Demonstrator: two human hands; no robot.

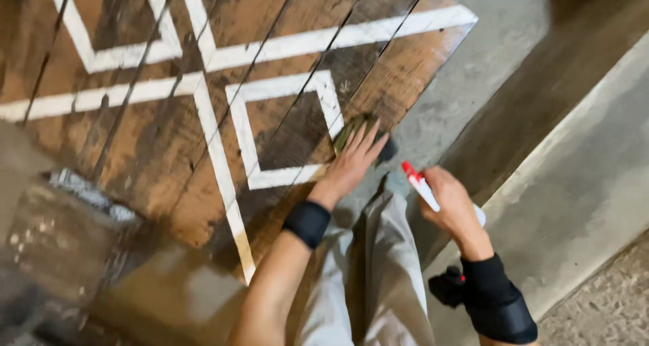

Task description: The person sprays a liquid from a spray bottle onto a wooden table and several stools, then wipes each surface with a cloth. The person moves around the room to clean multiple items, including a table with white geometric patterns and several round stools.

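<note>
The left hand lies flat, fingers spread, pressing a greenish cloth onto the dark wooden tabletop near its right edge, just beside a white painted diamond; the right hand is clenched around a white spray bottle with a red nozzle, held off the table over the concrete floor. Likely hazards: the cloth sliding past the edge; spray missing the wood and wetting the floor; rubbing lifting the white paint.
</note>
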